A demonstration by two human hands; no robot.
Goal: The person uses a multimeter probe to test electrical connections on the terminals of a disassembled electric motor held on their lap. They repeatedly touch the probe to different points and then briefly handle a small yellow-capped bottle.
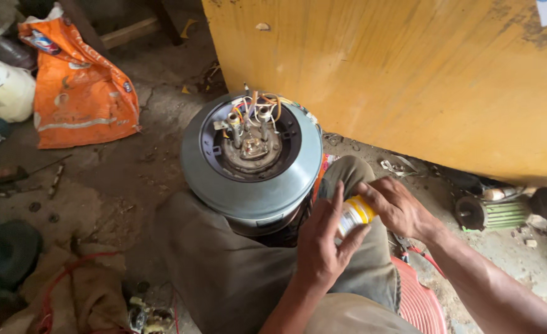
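Note:
A round grey motor housing [252, 185] stands upright between my knees, its open top showing metal terminals and a tangle of coloured wires [255, 111]. Just to its right, both hands meet on a small white and yellow tube [355, 213]. My left hand [323, 244] wraps the tube's lower end from below. My right hand [397, 207] grips its upper end from the right. The tube's cap end is hidden under the fingers.
A large yellow panel [409, 80] stands upright behind the housing. An orange sack [81, 93] and a white container [1, 89] lie at the far left on the dirty floor. A small motor rotor [490, 213] sits at right, a red ribbed item [419, 303] by my leg.

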